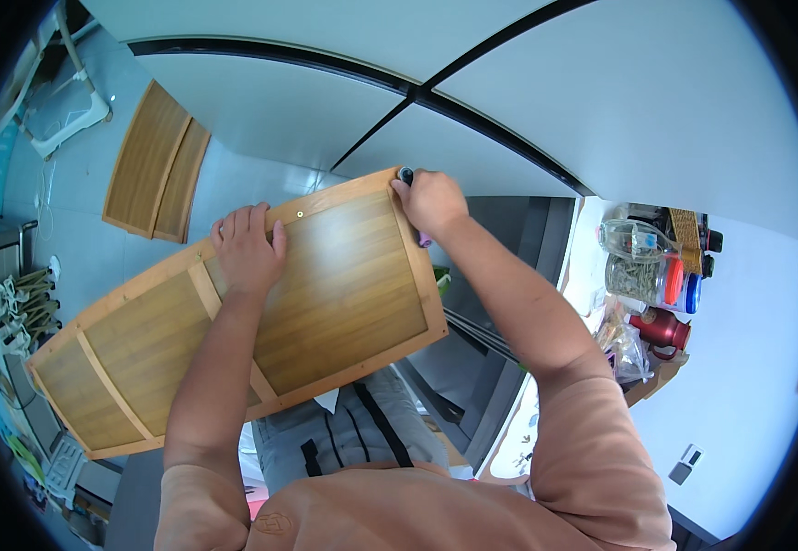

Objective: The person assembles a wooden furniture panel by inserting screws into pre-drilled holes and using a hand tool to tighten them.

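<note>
A long wooden panel (344, 275) with a pale raised frame and crossbars lies tilted in front of me, its right end farther away. My left hand (247, 248) grips its far rail, fingers over the edge and thumb on the inner side. At the far right corner, my right hand (434, 202) is closed around a slim hand tool (406, 174) with a dark round end and a purple end. Most of that tool is hidden by the fingers, so its exact kind does not show. A small brass-coloured fitting (300, 214) sits in the far rail between my hands.
Two more wooden boards (146, 165) lie on the tiled floor at the far left. Tall pale cabinet doors (280, 92) stand ahead. To the right, jars (642, 275) and a red jug (661, 331) crowd a white surface. A grey bag (362, 432) is beneath the panel's near edge.
</note>
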Available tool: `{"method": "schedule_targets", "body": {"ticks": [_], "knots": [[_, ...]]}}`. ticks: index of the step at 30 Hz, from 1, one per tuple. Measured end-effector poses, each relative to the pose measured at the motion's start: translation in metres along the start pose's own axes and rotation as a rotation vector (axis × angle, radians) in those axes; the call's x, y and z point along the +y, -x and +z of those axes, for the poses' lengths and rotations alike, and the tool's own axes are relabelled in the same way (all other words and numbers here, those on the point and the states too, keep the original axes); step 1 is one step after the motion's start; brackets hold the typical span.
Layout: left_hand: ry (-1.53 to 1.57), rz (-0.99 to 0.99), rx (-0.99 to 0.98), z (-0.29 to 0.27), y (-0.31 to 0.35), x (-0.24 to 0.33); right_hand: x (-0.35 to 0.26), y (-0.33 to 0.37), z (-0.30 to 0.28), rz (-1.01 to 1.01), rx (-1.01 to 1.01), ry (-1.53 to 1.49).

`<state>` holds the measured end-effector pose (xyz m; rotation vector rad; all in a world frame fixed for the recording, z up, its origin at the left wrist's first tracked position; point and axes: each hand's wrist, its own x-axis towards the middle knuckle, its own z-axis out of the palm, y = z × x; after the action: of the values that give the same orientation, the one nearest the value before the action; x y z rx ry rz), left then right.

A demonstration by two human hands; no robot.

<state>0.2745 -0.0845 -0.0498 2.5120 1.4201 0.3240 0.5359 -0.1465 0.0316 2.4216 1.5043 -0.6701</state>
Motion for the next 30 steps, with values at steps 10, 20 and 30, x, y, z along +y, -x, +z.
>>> {"method": "schedule_targets", "body": {"ticks": [10, 20, 30], "knots": [[0.000, 0.043, 0.030, -0.006, -0.005, 0.009, 0.058, -0.021, -0.002, -0.491, 0.271, 0.254], [0.094, 0.318, -0.162, 0.018, -0.016, 0.109, 0.001, -0.003, 0.013, 0.045, 0.110, -0.240], [0.007, 0.297, -0.198, 0.031, -0.012, 0.109, 0.018, -0.009, 0.013, -0.273, 0.188, -0.029]]}}
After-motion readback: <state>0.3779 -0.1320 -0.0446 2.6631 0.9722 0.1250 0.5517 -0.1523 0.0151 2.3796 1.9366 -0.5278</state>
